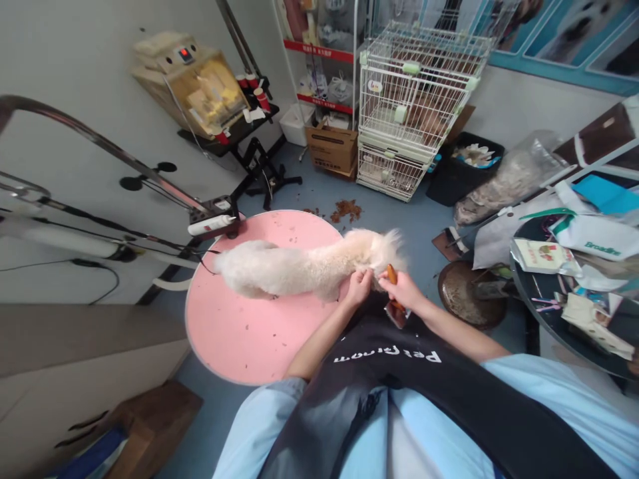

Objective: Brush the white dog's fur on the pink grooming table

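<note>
white dog [289, 266] stretches left to right over the pink desk [249, 342], fluffier end [385, 247] pointing right, your left hand [360, 286] pinching it there; your right hand [403, 293] clamps a brush [398, 316].

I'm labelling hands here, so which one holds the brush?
The right hand, closed around the orange-handled brush. The left hand is at the dog's fur, with no tool visible in it.

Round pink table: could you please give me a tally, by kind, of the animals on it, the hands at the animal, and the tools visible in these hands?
Animals: 1, the white dog
Hands: 2, the left hand and the right hand
Tools: 1, the brush in the right hand
Total: 4
</note>
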